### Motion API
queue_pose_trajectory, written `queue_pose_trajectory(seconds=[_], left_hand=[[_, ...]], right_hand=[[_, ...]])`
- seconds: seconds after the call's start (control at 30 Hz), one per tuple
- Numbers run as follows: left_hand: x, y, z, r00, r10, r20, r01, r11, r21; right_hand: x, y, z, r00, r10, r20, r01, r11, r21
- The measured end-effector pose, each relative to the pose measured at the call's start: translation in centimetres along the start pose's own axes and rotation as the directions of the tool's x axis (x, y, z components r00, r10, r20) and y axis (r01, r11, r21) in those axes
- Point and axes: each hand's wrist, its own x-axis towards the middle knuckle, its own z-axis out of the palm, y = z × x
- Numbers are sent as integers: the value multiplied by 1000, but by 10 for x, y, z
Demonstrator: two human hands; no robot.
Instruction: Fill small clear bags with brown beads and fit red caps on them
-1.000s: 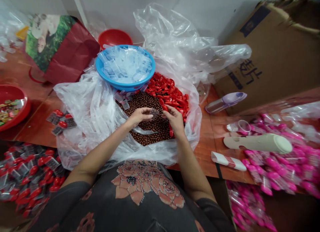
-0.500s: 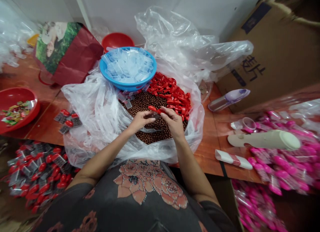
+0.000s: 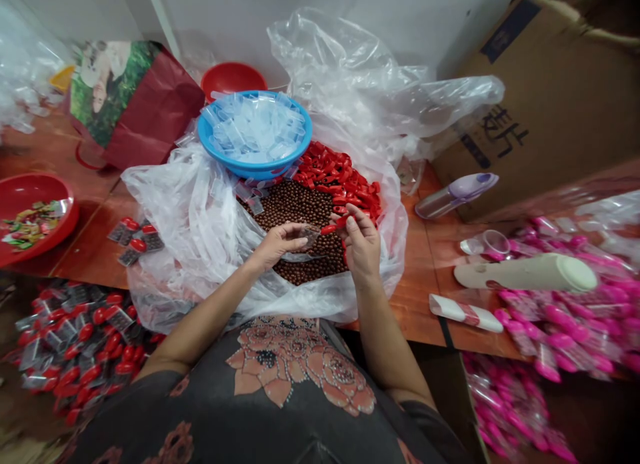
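Note:
Over a heap of small brown balls (image 3: 300,207), my left hand (image 3: 275,247) pinches a small clear plastic container (image 3: 311,235) between thumb and fingers. How full the container is I cannot make out. My right hand (image 3: 363,244), just to the right, is closed on a red plastic cap (image 3: 342,221). Its red rounded end (image 3: 328,230) points toward the container, with a small gap between them. A pile of loose red caps (image 3: 345,174) lies behind my right hand. The balls and caps rest on a spread white plastic bag (image 3: 185,231).
A blue bowl (image 3: 255,161) of clear containers stands behind the balls. Filled red-capped containers (image 3: 133,241) lie to the left, with a larger heap (image 3: 80,344) below. On the right are a tumbler (image 3: 455,192), a pale green bottle (image 3: 525,281), pink-capped containers (image 3: 565,331) and a cardboard box (image 3: 560,111).
My right hand has moved right, away from my left hand, carrying the red cap apart from the container. My left hand has stayed nearly in place.

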Motion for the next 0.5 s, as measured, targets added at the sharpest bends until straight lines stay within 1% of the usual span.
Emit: queue_pose_trajectory(seconds=[0.17,0.27,0.33,0.43,0.5], left_hand=[[-5,5,2,999,45,28,-47,993,109],[-4,4,3,997,79,19,-81,980,183],[-3,0,3,994,106,1,-103,968,230],[-1,-6,3,987,157,-29,-142,945,295],[-2,-9,4,984,172,-37,-154,944,291]], right_hand=[[-1,-7,1,998,-56,-5,54,988,-144],[-7,-10,7,994,-74,80,93,959,-269],[-13,-9,13,982,-111,151,161,915,-369],[-20,-4,18,960,-188,207,269,823,-500],[-22,0,17,942,-221,254,329,761,-559]])
